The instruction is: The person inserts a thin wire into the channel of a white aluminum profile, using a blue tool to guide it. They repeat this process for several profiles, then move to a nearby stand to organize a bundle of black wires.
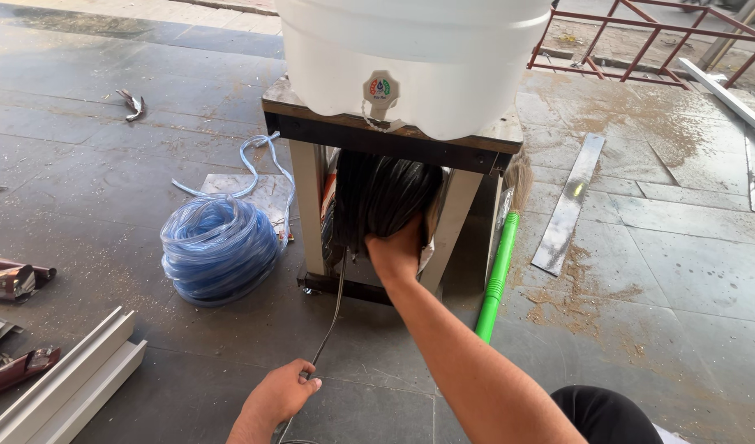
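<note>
Looks like it's only partway: most of the dark cable coil (383,197) sits bundled under the table (311,111) mid-frame with the right hand (396,251) gripping it, while the left hand (283,393), bottom centre, is closed around the one pulled-out strand (334,308).

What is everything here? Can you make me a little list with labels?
Place: dusty tiled floor
Left hand: closed around a thin grey strand running up to the dark coil
Right hand: pressed on a dark coil under the stand
Stand: dark-topped, pale legs, carries a big white tank
Beside it: coiled blue hose, green-handled broom
Lying around: flat metal strip, white channel pieces
</note>
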